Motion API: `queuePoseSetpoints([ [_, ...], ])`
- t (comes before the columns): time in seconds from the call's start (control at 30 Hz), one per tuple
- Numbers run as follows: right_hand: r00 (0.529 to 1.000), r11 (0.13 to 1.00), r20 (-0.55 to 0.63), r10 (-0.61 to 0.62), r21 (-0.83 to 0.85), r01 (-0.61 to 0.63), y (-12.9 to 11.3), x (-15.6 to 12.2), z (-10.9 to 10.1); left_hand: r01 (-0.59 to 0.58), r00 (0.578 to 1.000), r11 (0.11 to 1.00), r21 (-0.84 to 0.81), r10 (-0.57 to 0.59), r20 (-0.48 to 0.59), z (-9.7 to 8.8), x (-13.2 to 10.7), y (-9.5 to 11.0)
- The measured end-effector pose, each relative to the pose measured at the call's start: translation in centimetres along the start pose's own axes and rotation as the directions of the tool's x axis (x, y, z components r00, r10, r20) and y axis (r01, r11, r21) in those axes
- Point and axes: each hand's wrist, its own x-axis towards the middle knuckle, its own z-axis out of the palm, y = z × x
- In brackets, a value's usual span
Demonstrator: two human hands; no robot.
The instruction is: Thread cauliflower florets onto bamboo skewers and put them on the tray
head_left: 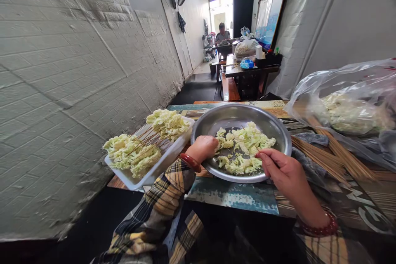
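Note:
A wide metal basin point(241, 178) holds loose cauliflower florets point(241, 164). Over its right rim, my right hand point(283, 169) pinches a thin wooden skewer point(257, 148) that points into a cauliflower piece point(250, 137) in the basin. My left hand point(204, 148) reaches in over the left rim, its fingers curled closed against a cauliflower floret point(223, 140); the fingertips are mostly hidden. To the left, a white plastic tray point(167, 161) carries several skewers of cauliflower, bunched at both ends point(133, 154) with their sticks toward the middle.
Bundles of bare skewers point(337, 156) lie on a grey cloth point(312, 138) right of the basin. A clear plastic bag of cauliflower point(355, 111) stands behind them. A brick wall point(77, 70) runs along the left. Farther back are another table point(238, 70) and a seated person point(222, 35).

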Motion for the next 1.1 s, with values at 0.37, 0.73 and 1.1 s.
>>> queuePoseSetpoints([
  [0.37,0.999,0.999,-0.005,-0.039,-0.025,0.039,-0.4,0.0,-0.2,-0.066,0.998,0.998,-0.001,0.066,0.009,-0.5,0.4,-0.1],
  [0.73,0.998,1.000,0.062,-0.021,0.007,0.021,0.1,0.0,0.1,-0.219,0.946,0.390,-0.894,-0.138,-0.292,-1.3,-0.5,2.0],
  [1.1,0.988,0.999,0.148,-0.037,-0.016,0.040,0.2,-0.2,0.3,-0.272,0.889,0.048,-0.961,-0.371,-0.269,-1.2,-1.0,4.0],
])
